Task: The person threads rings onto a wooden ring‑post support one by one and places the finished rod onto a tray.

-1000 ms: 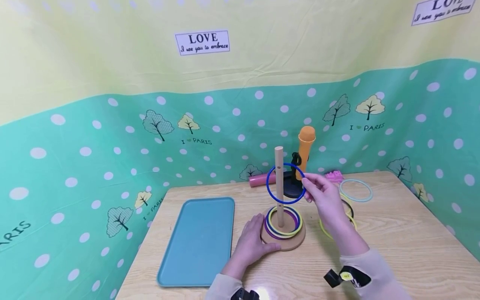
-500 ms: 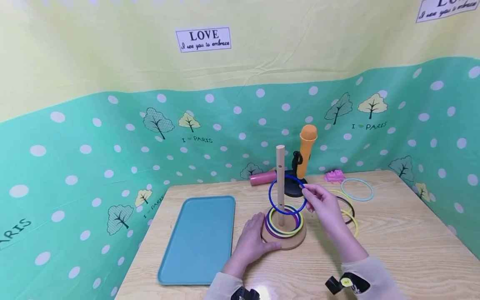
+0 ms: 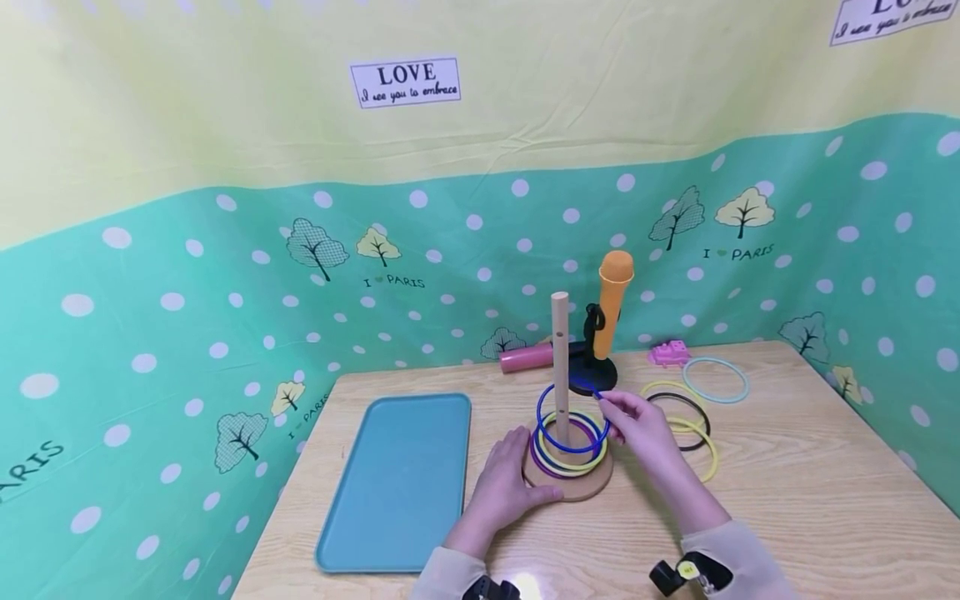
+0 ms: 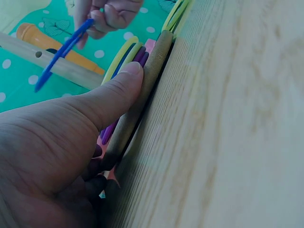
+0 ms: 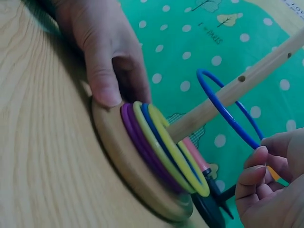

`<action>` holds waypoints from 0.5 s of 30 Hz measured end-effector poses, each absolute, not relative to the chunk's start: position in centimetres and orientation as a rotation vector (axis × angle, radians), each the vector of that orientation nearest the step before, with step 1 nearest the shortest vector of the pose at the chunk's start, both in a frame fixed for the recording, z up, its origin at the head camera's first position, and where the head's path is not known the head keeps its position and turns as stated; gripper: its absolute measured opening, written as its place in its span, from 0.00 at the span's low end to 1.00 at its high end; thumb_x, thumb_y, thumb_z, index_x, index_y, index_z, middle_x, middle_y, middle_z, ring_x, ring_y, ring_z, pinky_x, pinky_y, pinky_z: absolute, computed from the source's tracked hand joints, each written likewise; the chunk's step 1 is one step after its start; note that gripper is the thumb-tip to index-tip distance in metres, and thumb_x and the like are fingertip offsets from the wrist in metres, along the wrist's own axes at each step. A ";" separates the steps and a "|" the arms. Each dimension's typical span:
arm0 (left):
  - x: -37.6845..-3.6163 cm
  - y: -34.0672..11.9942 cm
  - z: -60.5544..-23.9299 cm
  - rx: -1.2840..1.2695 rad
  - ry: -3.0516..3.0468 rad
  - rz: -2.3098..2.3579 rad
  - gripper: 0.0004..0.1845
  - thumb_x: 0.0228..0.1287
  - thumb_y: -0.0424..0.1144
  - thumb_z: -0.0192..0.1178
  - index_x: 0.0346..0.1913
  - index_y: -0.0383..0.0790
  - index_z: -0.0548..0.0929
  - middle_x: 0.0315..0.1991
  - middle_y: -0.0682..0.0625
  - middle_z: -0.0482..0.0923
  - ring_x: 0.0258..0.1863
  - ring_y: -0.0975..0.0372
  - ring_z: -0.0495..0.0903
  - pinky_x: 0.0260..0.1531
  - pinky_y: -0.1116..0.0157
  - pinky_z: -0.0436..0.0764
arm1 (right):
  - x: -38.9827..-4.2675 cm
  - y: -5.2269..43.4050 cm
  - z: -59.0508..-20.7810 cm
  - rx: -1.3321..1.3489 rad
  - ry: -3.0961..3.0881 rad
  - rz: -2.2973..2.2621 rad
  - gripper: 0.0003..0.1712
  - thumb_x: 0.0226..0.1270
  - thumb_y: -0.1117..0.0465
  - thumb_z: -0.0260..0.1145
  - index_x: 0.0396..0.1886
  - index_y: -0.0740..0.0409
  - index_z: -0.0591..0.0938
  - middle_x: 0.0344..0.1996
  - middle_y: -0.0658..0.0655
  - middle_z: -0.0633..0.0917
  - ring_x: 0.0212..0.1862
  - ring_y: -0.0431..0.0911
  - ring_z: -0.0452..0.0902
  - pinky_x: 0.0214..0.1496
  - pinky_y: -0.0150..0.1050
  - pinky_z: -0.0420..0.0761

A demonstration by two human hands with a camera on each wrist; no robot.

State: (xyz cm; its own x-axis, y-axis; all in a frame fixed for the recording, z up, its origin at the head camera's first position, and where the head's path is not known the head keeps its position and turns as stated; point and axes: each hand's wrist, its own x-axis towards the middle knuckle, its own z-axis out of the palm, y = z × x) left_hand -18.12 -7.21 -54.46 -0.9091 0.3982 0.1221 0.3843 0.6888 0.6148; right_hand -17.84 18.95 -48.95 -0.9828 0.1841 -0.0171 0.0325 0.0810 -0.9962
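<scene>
My right hand (image 3: 641, 425) pinches a blue ring (image 5: 228, 116) at its right edge between thumb and fingertips. The ring encircles the lower part of an upright wooden peg (image 3: 560, 358), above a stack of yellow, dark blue and purple rings (image 5: 156, 147). Those stacked rings lie around the peg on a round wooden base (image 5: 111, 128). My left hand (image 3: 506, 479) grips the left side of this base, thumb at the front edge and fingers spread round its far side. In the left wrist view, the left thumb (image 4: 116, 92) presses near the base's rim, beside the rings.
A blue-green tray (image 3: 393, 483) lies left of the base. Behind stand an orange microphone (image 3: 611, 304) on a black stand, a pink cylinder (image 3: 525, 358) and a pink block (image 3: 669, 353). Yellow rings (image 3: 708, 467), a black ring (image 3: 707, 417) and a light blue ring (image 3: 742, 383) lie right.
My right hand has lowered the blue ring along the peg, from its upper half to just over the stacked rings. The left hand stays on the base.
</scene>
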 end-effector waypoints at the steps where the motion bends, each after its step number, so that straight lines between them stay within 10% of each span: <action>1: -18.1 -7.2 -54.5 0.665 2.869 1.035 0.65 0.56 0.62 0.85 0.85 0.30 0.62 0.83 0.34 0.65 0.83 0.42 0.63 0.86 0.44 0.58 | -17.9 19.0 -49.1 -0.221 -2.232 2.042 0.22 0.85 0.59 0.68 0.67 0.68 0.84 0.36 0.53 0.83 0.31 0.40 0.78 0.32 0.31 0.83; 15: -18.2 -7.1 -54.9 0.670 2.867 1.047 0.64 0.57 0.60 0.85 0.85 0.30 0.62 0.83 0.34 0.65 0.83 0.42 0.63 0.86 0.44 0.58 | -18.3 19.3 -50.8 -0.259 -2.392 1.976 0.21 0.85 0.58 0.68 0.64 0.71 0.85 0.29 0.50 0.83 0.30 0.40 0.76 0.29 0.31 0.78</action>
State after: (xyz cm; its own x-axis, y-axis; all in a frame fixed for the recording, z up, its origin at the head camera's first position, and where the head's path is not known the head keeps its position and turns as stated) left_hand -18.22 -7.14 -54.86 -0.9080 0.3988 0.1282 0.3876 0.6838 0.6182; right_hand -18.31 19.31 -50.80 -0.9858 0.1456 -0.0840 0.1100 0.1804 -0.9774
